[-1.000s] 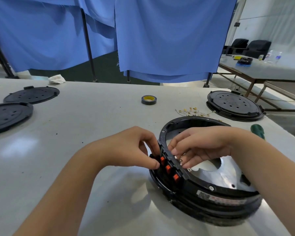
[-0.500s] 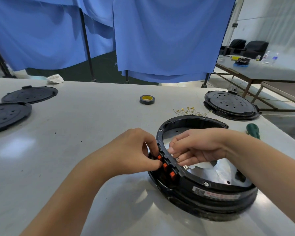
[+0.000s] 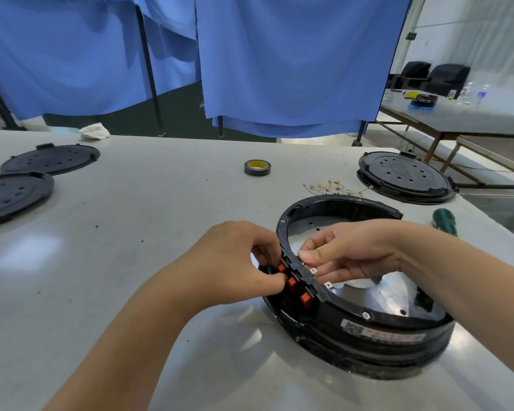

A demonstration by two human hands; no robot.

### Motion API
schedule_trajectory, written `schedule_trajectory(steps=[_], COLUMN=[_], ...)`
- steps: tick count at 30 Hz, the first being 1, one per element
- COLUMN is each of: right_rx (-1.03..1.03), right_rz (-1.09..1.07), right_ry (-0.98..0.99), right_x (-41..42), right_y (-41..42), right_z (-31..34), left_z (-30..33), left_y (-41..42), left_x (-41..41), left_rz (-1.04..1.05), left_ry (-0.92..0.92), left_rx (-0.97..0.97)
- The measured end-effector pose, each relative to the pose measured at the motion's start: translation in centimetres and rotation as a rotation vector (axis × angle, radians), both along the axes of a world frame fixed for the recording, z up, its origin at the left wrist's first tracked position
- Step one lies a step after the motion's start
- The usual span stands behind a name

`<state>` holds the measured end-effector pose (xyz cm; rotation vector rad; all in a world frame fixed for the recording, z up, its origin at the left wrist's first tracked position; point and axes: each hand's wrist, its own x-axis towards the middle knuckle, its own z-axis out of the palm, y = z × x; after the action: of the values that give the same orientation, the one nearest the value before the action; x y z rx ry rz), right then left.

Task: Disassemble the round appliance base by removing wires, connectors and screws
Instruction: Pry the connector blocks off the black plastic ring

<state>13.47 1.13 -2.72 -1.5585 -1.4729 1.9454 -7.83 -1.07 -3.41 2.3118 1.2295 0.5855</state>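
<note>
Pale grey desk (image 3: pixel 131 262) before blue curtains (image 3: pixel 279 60). The round base (image 3: pixel 368 330) sat near the desk's right edge. Left hand (image 3: pixel 235 262) fingers pinched an orange connector (image 3: pixel 291 282); right hand (image 3: pixel 350 256) fingers curled inside the rim, grasp unclear. Tape roll (image 3: pixel 257 167) and black covers (image 3: pixel 51 158) lay toward the far edge.

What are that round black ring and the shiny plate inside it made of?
The round black appliance base looks like moulded matt plastic, with dull sheen and moulded ribs. The silvery plate inside it seems bare metal, perhaps aluminium or steel: it mirrors light brightly.
</note>
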Motion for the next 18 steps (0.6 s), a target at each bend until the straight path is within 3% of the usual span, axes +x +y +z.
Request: schedule_trajectory(steps=[8, 18], right_rx=[-0.021, -0.022], right_rz=[0.03, 0.013], right_ry=[0.012, 0.042], right_x=[-0.06, 0.06], right_y=[0.16, -0.17], right_z=[0.35, 0.08], left_z=[-0.28, 0.31], left_y=[-0.23, 0.12], left_x=[0.09, -0.57], left_rz=[-0.013, -0.021], left_ry=[-0.029, -0.169], left_rx=[0.036, -0.144])
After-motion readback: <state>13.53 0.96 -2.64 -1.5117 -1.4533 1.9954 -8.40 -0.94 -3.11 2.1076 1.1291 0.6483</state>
